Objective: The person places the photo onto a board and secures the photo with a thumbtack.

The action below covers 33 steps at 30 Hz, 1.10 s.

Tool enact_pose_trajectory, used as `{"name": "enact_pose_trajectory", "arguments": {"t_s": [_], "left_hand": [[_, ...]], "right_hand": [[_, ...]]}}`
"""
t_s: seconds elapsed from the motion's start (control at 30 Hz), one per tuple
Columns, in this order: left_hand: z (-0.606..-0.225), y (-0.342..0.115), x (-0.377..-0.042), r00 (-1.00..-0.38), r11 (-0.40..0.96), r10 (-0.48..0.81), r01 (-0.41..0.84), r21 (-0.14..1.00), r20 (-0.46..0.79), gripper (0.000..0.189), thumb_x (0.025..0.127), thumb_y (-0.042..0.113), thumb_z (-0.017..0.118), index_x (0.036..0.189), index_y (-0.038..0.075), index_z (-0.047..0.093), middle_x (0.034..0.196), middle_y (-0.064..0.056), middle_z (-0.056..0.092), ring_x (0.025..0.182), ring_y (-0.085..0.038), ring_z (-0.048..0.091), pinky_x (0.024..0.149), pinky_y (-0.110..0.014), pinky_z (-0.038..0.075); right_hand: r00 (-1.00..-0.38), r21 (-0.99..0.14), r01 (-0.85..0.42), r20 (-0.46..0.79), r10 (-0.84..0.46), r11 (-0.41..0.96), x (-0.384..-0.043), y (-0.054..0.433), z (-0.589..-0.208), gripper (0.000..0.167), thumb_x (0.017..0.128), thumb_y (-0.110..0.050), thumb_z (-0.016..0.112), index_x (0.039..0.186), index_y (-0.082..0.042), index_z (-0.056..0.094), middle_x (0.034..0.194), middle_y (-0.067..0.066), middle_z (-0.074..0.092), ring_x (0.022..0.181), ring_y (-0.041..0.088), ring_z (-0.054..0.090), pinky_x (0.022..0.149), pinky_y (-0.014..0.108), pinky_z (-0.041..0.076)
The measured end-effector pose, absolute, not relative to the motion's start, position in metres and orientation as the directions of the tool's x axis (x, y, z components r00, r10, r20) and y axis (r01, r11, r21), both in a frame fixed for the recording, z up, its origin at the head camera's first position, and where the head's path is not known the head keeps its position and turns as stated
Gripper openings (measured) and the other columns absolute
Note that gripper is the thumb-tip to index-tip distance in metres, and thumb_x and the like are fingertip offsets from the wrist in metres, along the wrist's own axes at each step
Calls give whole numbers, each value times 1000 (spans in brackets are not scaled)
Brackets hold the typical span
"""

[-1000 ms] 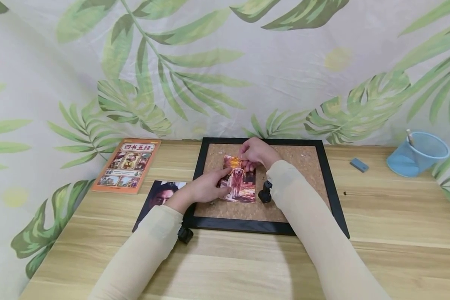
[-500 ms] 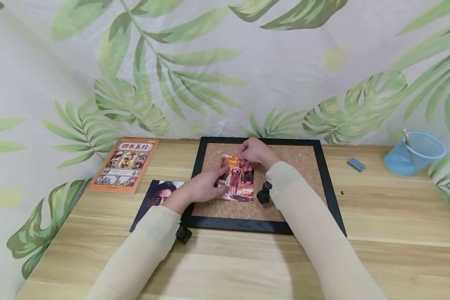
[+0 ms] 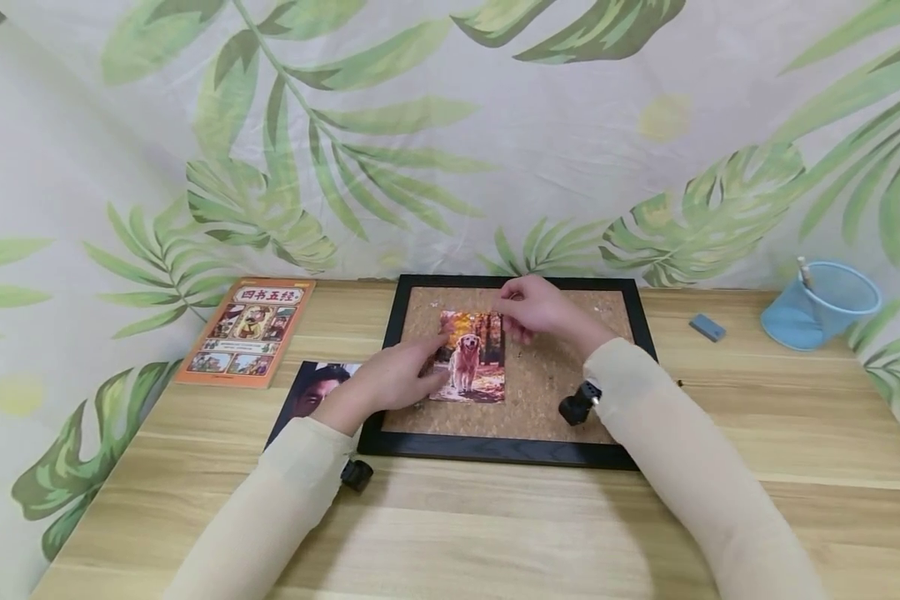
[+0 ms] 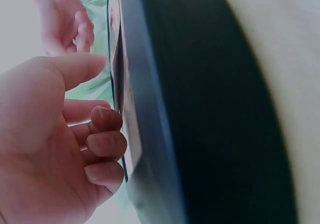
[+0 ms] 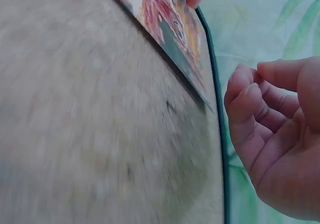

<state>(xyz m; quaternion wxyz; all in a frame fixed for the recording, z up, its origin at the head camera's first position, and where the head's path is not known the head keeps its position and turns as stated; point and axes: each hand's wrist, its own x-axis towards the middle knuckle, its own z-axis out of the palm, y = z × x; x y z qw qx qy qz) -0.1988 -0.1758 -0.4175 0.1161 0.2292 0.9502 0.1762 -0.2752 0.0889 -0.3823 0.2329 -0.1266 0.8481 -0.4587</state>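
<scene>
A photo of a golden dog [image 3: 467, 358] lies on a cork board [image 3: 540, 392] in a black frame. A small shiny spot, perhaps a pin [image 3: 472, 317], shows at the photo's top edge. At the photo's left edge my left hand [image 3: 393, 375] rests, thumb and fingers spread over the border; its lower fingers look loosely bent in the left wrist view. My right hand [image 3: 540, 307] hovers just off the photo's upper right corner. Seen from the right wrist, its fingers [image 5: 240, 101] curve loosely towards the thumb, and I see nothing between them.
Left of the board lie a photo of a person [image 3: 311, 392], partly under my left arm, and an orange book [image 3: 246, 333]. To the right are a blue eraser [image 3: 707, 327] and a blue mesh pen cup [image 3: 813, 308]. A leafy cloth hangs behind the table.
My right hand has left the photo's top edge and moved right, uncovering the upper part and the shiny spot. My left hand stays nearly in place at the left edge.
</scene>
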Motion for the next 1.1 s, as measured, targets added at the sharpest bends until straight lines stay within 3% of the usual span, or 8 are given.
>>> {"name": "enact_pose_trajectory", "arguments": {"t_s": [0.1,0.17,0.3,0.53,0.63,0.77,0.9,1.1], "left_hand": [[-400,-181,-185,-888,839,438,348,418,-140,62,109,32,64,162,3,48,112,-13,74,92,-23,68,81,-44,56],[-396,-191,-180,-902,839,412,320,440,-129,59,109,30,64,160,2,51,90,-6,66,73,-17,57,67,-38,48],[-389,-216,-171,-929,831,359,271,486,-95,54,109,25,64,155,-2,55,77,0,58,63,-14,49,60,-32,41],[-384,-269,-149,-978,894,201,158,419,-60,53,108,23,64,150,-8,56,93,-11,62,74,-21,54,66,-37,45],[-385,-285,-138,-988,936,137,104,336,-74,59,107,30,66,149,-9,54,117,-29,65,96,-41,65,81,-53,56],[-388,-301,-126,-987,967,104,71,246,-121,74,103,39,72,152,-11,48,145,-46,50,125,-61,59,100,-72,51],[-395,-310,-121,-977,974,105,63,220,-186,88,98,43,78,155,-12,41,149,-50,43,126,-65,57,102,-73,50],[-402,-313,-121,-972,956,119,57,286,-203,94,96,39,81,156,-16,36,149,-50,43,132,-66,53,108,-73,46]], "right_hand": [[-858,-833,-47,-249,-449,551,-265,103,-376,28,113,-20,56,119,6,66,84,16,69,60,19,62,59,36,56],[-860,-828,-80,-225,-459,555,-257,113,-370,28,113,-20,56,118,6,67,86,18,70,63,22,62,60,38,55],[-863,-824,-121,-189,-469,554,-242,134,-362,27,113,-21,57,118,4,67,85,17,69,64,23,61,59,38,53],[-881,-838,-129,-148,-450,530,-216,183,-360,26,113,-22,58,108,3,65,77,11,64,62,19,58,56,34,51],[-896,-846,-99,-154,-417,524,-207,204,-360,26,114,-22,57,109,3,62,79,10,64,62,19,59,55,34,52],[-916,-828,-65,-172,-362,558,-198,230,-362,28,115,-24,55,114,3,62,81,8,66,63,22,60,55,34,53],[-929,-813,-44,-180,-322,581,-190,254,-369,29,115,-23,54,118,5,62,82,8,66,64,23,61,56,35,54],[-942,-762,-11,-210,-262,648,-183,287,-387,30,115,-20,53,121,8,62,83,7,66,65,15,61,57,31,54]]}}
